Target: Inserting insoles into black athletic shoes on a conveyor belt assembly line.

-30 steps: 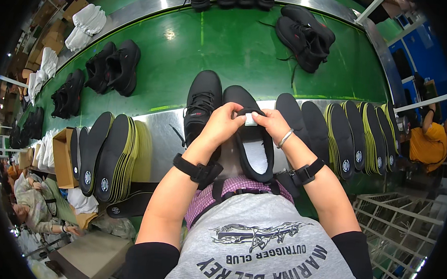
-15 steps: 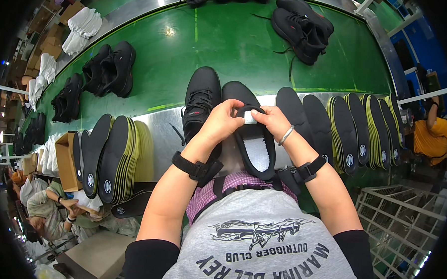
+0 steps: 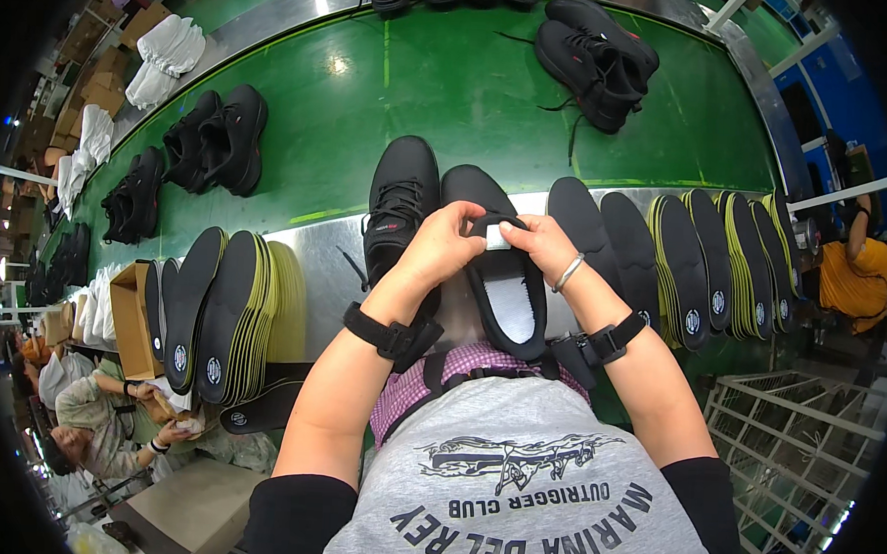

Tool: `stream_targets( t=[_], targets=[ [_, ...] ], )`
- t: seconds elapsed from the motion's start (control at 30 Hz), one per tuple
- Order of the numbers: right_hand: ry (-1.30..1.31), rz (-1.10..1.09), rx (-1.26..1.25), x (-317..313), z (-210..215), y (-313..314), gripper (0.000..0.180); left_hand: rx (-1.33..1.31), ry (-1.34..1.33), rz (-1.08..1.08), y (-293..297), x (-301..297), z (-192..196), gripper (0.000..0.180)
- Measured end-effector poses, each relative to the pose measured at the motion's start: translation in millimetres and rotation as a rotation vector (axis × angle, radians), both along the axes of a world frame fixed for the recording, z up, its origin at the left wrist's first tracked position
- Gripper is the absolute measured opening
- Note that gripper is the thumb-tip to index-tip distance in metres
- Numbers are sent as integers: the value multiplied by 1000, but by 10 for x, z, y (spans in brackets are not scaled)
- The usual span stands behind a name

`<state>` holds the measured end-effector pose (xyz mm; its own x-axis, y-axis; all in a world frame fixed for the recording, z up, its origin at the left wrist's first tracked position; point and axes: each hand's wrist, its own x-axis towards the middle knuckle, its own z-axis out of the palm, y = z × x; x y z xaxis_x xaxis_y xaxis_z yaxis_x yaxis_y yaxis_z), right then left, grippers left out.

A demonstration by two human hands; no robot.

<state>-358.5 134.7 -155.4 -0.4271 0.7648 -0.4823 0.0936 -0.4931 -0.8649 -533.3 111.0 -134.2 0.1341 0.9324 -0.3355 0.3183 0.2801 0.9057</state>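
Observation:
A black shoe (image 3: 479, 189) stands in front of me with its toe pointing away and its opening toward me. Inside it the white bottom (image 3: 509, 310) shows, with no black insole over it. My left hand (image 3: 447, 243) pinches the left side of the shoe's tongue. My right hand (image 3: 544, 244) grips the tongue's other side, thumb beside a small white label (image 3: 496, 237) on it. Both hands are closed, and the fingers behind the tongue are hidden. Left of this shoe stands another laced black shoe (image 3: 402, 191), partly covered by my left forearm.
Stacked black-and-yellow insoles (image 3: 232, 317) stand at the left; more insoles (image 3: 679, 272) line the right. Black shoes (image 3: 230, 139) and another pair (image 3: 596, 64) sit on the green belt (image 3: 452, 89). A wire rack (image 3: 792, 461) is at lower right. A co-worker (image 3: 100, 425) sits lower left.
My hands keep their grip on the tongue, with barely any shift. At lower left, the co-worker's hands have moved apart around a brownish item.

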Motion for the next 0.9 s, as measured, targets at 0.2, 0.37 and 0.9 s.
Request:
stream_targets(
  t=[0.2, 0.37, 0.9],
  targets=[
    [5, -13, -3, 14, -25, -4, 25, 16, -15, 3, 2, 5, -17, 41],
    [4, -11, 7, 28, -44, 9, 25, 16, 10, -1, 15, 19, 8, 41],
    [-85, 538, 208, 423, 571, 147, 44, 149, -132, -707, -889, -251, 679, 34]
  ],
)
